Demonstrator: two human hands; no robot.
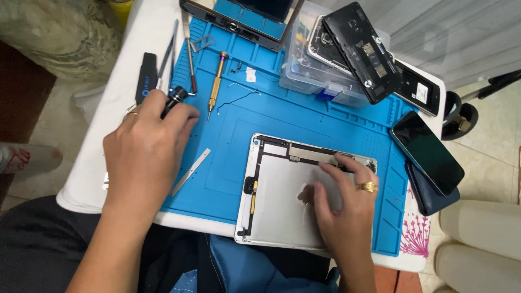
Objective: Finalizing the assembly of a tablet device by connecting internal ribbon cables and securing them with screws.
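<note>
White surface (127, 54) under a blue ribbed silicone work mat (304, 116), pale tile floor around it. Left hand (146, 146) at 9 o'clock of the mat, fingers curled shut round a black-handled tool (175, 99); tip hidden, so can't tell what kind. Right hand (344, 203) lies on the opened tablet shell (277, 190) at 5 o'clock, fingers spread and flat, pressing rather than gripping, gold ring showing. Shell is matte silver metal, rounded corners, black strip w/ connectors along its top edge and a thin yellow flex down its left side.

Judgement: keep that right palm steady so the shell doesn't skate on the mat, and bring the tool in low, clear of the flex.

Gold-handled screwdriver (215, 81) at 11 o'clock, thin metal pry strip (191, 172) just left of the shell. Clear plastic parts box (320, 76) at 1 o'clock w/ a black phone frame (362, 51) on top. Glossy dark phone (427, 152) at 3 o'clock, off the mat's edge.
</note>
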